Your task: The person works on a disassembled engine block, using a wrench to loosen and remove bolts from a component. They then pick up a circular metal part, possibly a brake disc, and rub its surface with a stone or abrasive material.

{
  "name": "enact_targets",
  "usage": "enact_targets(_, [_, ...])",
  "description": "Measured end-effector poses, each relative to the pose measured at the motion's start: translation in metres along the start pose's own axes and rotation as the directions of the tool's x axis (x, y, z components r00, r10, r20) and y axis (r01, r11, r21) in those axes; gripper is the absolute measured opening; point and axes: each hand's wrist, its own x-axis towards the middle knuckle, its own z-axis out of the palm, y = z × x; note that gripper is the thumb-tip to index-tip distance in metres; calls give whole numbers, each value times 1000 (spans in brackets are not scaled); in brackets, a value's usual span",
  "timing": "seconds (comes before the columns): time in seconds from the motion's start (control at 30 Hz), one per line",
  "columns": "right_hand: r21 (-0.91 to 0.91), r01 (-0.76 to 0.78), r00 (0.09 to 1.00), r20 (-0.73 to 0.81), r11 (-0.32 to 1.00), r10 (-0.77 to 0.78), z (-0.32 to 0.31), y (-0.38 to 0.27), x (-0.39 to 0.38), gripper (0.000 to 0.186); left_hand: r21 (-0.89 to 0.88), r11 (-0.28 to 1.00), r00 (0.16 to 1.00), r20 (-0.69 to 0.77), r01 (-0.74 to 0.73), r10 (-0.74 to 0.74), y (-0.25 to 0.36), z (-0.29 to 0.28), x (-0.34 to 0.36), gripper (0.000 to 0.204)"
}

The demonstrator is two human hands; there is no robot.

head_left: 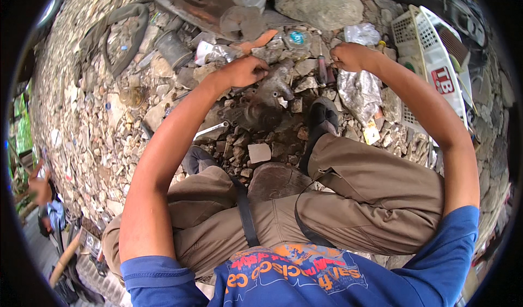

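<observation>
The left hand [246, 71] curls at the metal part [265, 94] on the stones [81, 143], fingertips hidden. Right of the part, a screwdriver [322, 71], then the right hand [348, 56], bent; I can't tell either grip. Farther right, a basket [404, 32] has a lettered red label [442, 80].

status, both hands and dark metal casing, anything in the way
Left hand at irregular dark grey metal casing. Right hand by red-black tool handle. Grips unclear. Silver metal wrench beside casing.
</observation>
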Motion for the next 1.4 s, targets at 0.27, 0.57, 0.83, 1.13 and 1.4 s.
enact_targets(0.27, [188,-347,918,-136,919,374,91,-4,-25,35,168,985,999,-28,48,-44,33,-19,16,29])
enact_targets(0.57, [567,-364,757,-281,739,589,83,-5,-1,40,245,969,974,-215,-12,66,46,-18,19,30])
enact_targets(0.83, [890,148,915,-289,432,282,-15,-90,-46,28,-509,860,990,-100,31,-95,129,-18,24,52])
enact_targets(1.13, [960,268,879,-277,77,388,-71,-143,-68,28,-702,703,929,-327,-115,-175,127,-32,-28,30])
enact_targets(1.4, [888,455,812,-382,-70,441,-80,-173,-69,14,-500,855,940,-337,-139,-44,126,-4,-51,50])
